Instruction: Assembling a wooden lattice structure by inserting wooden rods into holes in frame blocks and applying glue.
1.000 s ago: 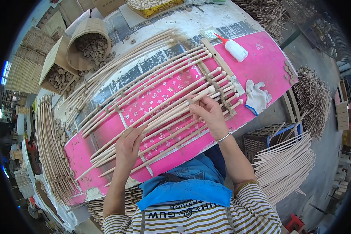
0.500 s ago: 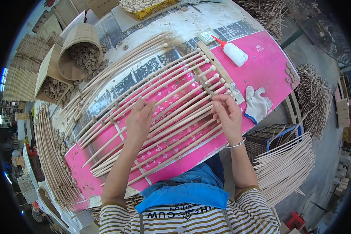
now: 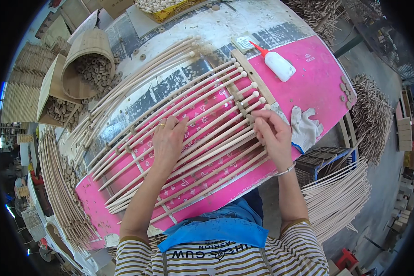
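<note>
Many long, pale wooden rods [image 3: 216, 130] lie side by side on a pink patterned sheet [image 3: 188, 177], several tipped with small wooden balls [image 3: 254, 85]. My left hand [image 3: 169, 140] is curled over the middle of the rods, its fingers closed on one wooden rod. At the right ends, my right hand [image 3: 275, 133] has thumb and fingertips pinched together. What it pinches is hidden by the fingers. A ball-tipped end sits just beside those fingertips. Under the rods' right part runs a wooden strip [image 3: 234, 92] with a small metal piece on it.
A white glue bottle [image 3: 279, 66] with a red nozzle lies beyond the rods, with a white glove [image 3: 305, 125] nearer the right edge. At the left, a wooden bucket [image 3: 89, 43] and a wooden box [image 3: 50, 87] hold wooden rings. Rod bundles [image 3: 338, 198] stand at the right.
My left hand has shifted slightly right and up along the rods. My right hand has moved a little right, its fingers still pinched at the rod ends. The ball-tipped rod has slid slightly right.
</note>
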### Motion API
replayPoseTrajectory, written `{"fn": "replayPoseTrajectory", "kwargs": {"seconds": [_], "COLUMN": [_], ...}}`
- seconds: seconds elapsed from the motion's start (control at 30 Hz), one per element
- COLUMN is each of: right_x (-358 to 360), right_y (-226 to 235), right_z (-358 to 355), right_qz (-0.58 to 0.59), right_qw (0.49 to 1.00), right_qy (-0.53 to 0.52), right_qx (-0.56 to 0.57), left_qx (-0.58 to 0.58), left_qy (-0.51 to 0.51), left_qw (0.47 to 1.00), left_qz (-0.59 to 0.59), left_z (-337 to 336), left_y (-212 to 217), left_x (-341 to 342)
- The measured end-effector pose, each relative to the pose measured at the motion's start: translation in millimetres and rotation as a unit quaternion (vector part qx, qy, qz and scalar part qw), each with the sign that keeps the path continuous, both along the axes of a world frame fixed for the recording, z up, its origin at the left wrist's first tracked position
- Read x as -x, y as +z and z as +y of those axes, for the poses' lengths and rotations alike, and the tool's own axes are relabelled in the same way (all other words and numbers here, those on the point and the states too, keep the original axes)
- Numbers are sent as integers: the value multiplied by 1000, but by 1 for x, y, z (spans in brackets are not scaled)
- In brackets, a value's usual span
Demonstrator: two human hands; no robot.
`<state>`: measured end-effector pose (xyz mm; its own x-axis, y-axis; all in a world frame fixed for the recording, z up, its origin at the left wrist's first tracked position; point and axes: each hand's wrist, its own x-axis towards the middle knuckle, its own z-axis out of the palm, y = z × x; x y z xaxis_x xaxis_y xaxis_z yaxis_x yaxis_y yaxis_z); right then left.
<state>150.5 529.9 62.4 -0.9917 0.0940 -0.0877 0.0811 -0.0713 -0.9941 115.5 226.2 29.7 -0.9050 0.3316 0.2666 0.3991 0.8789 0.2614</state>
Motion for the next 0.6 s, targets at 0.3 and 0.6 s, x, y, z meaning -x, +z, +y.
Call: {"fn": "replayPoseTrajectory", "kwargs": {"seconds": [0.3, 0.6], "right_x": [89, 70], "right_y": [0, 16], "right_z": [13, 42], "right_qz": [103, 91], "right_qw": [939, 974], "right_qy": [75, -43], "right_qx": [-318, -201], "left_qx": [31, 13], "left_qy": [-9, 40], "left_qw": [999, 999], "left_qz": [13, 29], "left_z": [-4, -80], "left_y": [1, 20], "left_x": [-2, -16]}}
